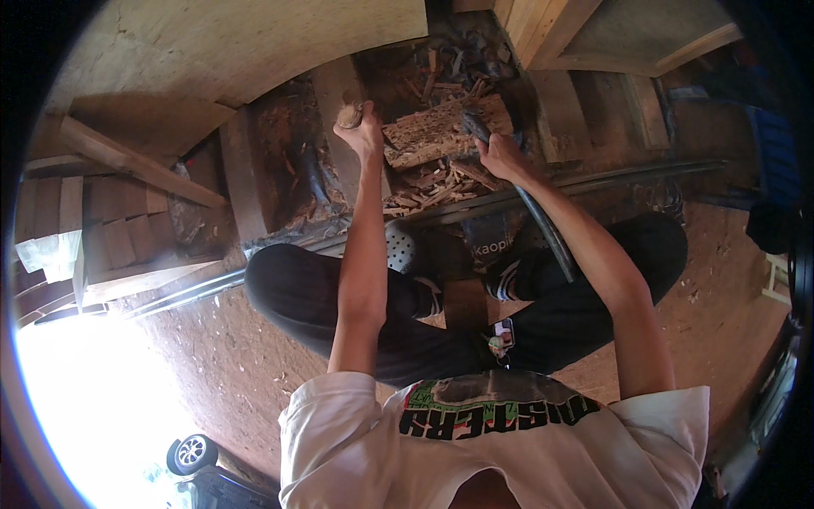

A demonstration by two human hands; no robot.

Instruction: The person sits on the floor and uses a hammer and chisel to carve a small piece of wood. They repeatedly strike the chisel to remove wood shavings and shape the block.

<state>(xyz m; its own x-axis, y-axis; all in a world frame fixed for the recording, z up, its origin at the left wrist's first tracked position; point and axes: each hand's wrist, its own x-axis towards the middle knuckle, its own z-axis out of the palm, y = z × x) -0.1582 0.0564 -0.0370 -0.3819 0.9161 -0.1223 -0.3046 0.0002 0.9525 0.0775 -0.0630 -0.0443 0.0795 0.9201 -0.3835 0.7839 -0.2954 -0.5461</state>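
Stretched out ahead, my left hand (pixel 365 136) is closed round a short piece with a round tan end (pixel 349 116); the rest of it is hidden by the fingers. My right hand (pixel 504 159) grips a long dark bar (pixel 547 233) near its far end, which thickens into a dark head (pixel 476 125). The bar slants back under my right forearm. Between and beyond the hands lies a rough, gouged wooden block (pixel 415 140), with the bar's head over its right part. Wood chips (pixel 441 182) are heaped on its near side.
Light boards (pixel 254 42) rise at the far left, and a timber post (pixel 543 30) at the far right. A pale rail (pixel 186 293) runs at left. My bent knees flank the work. A toy-like wheel (pixel 192 454) shows low left, a blue crate (pixel 773 157) far right.
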